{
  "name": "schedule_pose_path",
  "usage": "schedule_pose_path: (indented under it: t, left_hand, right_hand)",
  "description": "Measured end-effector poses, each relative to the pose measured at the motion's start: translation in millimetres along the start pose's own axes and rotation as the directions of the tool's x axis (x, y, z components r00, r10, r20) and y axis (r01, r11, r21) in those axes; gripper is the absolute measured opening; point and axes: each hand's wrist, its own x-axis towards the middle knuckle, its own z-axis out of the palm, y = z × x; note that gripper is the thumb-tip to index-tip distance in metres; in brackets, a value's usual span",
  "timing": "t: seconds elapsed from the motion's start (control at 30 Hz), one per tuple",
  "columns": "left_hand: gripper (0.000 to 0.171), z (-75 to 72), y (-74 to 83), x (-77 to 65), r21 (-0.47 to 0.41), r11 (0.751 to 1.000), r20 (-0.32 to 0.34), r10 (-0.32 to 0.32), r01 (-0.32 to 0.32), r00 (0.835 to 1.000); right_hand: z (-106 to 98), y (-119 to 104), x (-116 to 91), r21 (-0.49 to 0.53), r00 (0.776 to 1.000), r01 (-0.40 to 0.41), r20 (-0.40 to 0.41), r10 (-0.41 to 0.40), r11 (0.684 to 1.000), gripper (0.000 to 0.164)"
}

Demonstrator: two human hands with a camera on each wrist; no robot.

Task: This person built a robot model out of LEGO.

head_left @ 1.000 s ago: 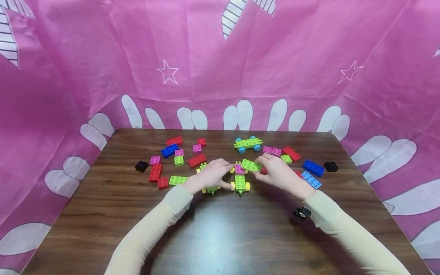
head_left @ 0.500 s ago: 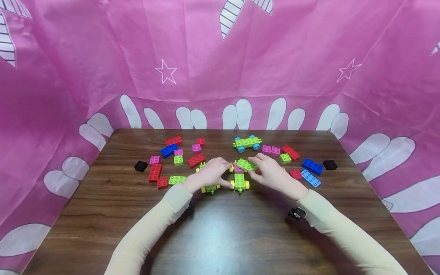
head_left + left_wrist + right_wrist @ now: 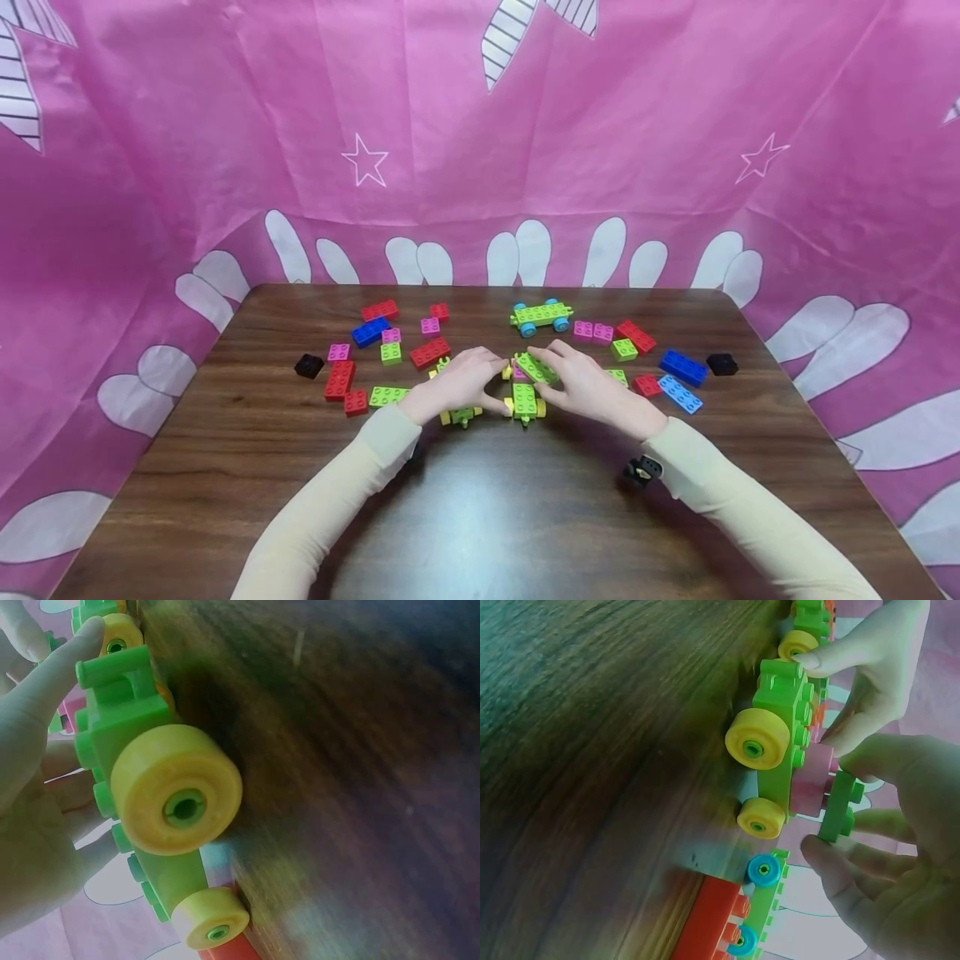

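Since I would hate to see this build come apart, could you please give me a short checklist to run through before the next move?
1. Right hand has the green plate: ok, thumb and fingers grip it at its edges.
2. Pink brick sits on the wheeled base: ok, no gap shows in the right wrist view.
3. Green plate squared with the base: not ok, it lies skewed in the head view.
4. Green plate fully down on the pink brick: not ok, pink studs show beneath it.
5. Left hand firmly steadying the base: cannot tell; thumb and fingertips are at its side.
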Motion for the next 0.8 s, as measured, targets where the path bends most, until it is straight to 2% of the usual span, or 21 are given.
schedule_pose_path:
  t: [0.27, 0.8]
  left_hand:
    - [0.080, -0.3, 1.2, 0.1, -0.005, 1.000, 0.004, -0.003, 0.003, 1.000]
    - [0.080, -1.4, 0.2, -0.8, -0.034, 0.999, 0.001, 0.008, -0.008, 1.000]
  right_hand:
    - [4, 1, 5, -0.013, 0.998, 0.056, -0.015, -0.056, 0.998, 0.059]
    - [0, 0, 12, 0.049, 0.995, 0.052, 0.086, -0.056, 0.997, 0.064]
